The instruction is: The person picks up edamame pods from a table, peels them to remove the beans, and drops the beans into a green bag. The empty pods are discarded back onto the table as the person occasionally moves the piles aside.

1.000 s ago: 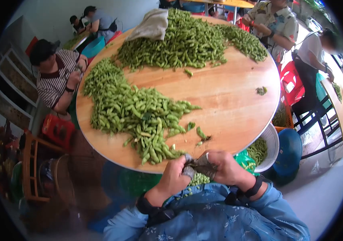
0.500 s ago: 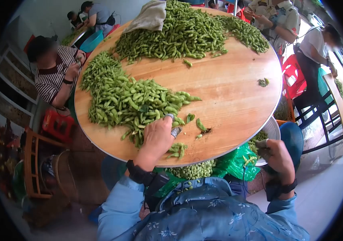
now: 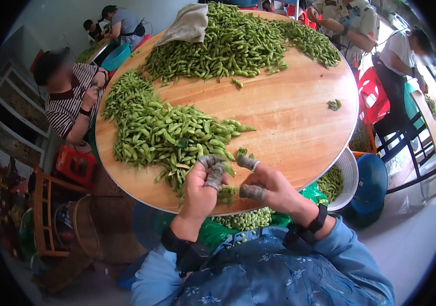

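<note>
Faces a round wooden table (image 3: 299, 122), broad across the middle of the view. Has, beyond its left edge, a person in a striped shirt (image 3: 72, 109). Wears a blue floral apron (image 3: 274, 273), below the table's near edge. Looks over a tall far heap of green soybean pods (image 3: 228, 48), then a lower nearer heap (image 3: 162, 135) along the table's left side. Just off the right edge, a white basket (image 3: 351, 176) with more pods inside. Draped on the far heap's upper left, a greyish cloth (image 3: 186, 24). Below the near edge, a mass of shelled soybeans (image 3: 246, 219) beside green plastic (image 3: 215, 233). Holds the left hand (image 3: 200, 188) and right hand (image 3: 281, 191) over the table's near part, close but not touching. Clamps left thumb and finger on a soybean pod (image 3: 229, 169), between the two hands, beside the nearer heap's right edge. Spreads right thumb and forefinger well apart. Wears grey finger covers (image 3: 214, 178) on both hands. Just past the right forefinger's tip, a green scrap (image 3: 242, 151).
</note>
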`<state>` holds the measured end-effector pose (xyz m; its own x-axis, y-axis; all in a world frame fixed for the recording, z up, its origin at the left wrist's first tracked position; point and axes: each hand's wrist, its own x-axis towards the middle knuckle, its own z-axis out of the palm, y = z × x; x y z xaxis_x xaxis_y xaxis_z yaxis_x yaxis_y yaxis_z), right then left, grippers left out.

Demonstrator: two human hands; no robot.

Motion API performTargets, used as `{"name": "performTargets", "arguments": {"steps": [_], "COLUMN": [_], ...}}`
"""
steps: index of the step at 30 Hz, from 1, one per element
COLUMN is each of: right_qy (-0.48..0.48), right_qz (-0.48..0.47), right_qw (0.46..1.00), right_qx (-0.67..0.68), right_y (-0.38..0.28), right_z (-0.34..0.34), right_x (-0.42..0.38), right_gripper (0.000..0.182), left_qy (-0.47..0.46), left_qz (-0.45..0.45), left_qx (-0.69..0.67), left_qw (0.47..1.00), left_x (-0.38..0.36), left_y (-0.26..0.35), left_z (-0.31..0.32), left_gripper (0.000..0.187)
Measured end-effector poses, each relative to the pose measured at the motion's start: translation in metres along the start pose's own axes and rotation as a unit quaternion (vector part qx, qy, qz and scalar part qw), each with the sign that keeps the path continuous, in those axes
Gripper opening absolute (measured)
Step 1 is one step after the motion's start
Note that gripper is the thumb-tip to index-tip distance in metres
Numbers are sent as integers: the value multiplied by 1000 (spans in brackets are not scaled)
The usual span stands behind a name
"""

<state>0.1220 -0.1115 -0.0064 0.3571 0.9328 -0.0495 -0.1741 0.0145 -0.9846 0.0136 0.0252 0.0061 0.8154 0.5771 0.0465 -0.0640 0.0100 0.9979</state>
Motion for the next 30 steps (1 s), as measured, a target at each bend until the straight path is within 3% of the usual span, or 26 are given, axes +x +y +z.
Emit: {"name": "performTargets", "arguments": {"steps": [1, 4, 5, 6, 8, 10, 12, 13, 16, 18, 22, 26, 30], "right_qy": [22, 34, 69, 70, 50, 51, 26, 25, 43, 119, 29, 30, 27], "right_qz": [-4, -56, -53, -49, -90, -123, -179, -179, -184, -61, 50, 99, 72], "right_qw": [1000, 997, 994, 994, 918, 912, 860, 860, 885, 982, 996, 993, 995], "right_qx": [18, -38, -66, -67, -384, -389, -477, -478, -425, -130, 65, 53, 70], "right_y": [0, -1, -10, -12, -13, -16, -28, -26, -15, -8, -10, -19, -16], "right_z": [6, 5, 5, 1, -12, -13, -10, -11, -10, -6, -6, -3, 1], "right_x": [5, 8, 2, 1, -4, -5, -7, -7, -10, -14, -23, -27, -25], "right_gripper": [39, 24, 11, 11, 14, 13, 12, 12, 15, 24, 26, 26, 26], "left_qy": [-6, -47, -68, -89, -102, -168, -163, -169, -147, -117, -80, -78, -80], "left_qz": [-3, 12, 18, 23, 10, 1, 5, 1, 14, 31, 131, 223, 244], "left_qx": [-29, -62, 5, 72, 88, 252, 281, 282, 289, 296, 413, 483, 500], "left_qw": [1000, 997, 998, 993, 991, 953, 946, 944, 946, 947, 898, 843, 827], "left_x": [-7, -17, -19, -21, -19, -17, -20, -20, -24, -28, -31, -32, -32], "left_y": [-1, -2, 2, 6, 11, 19, 13, 12, 5, 1, -1, -3, -3], "left_z": [4, 1, -1, -3, -9, -8, -3, -2, 2, 3, 8, 10, 10], "left_gripper": [11, 12, 14, 17, 19, 19, 18, 17, 15, 14, 15, 21, 23]}}
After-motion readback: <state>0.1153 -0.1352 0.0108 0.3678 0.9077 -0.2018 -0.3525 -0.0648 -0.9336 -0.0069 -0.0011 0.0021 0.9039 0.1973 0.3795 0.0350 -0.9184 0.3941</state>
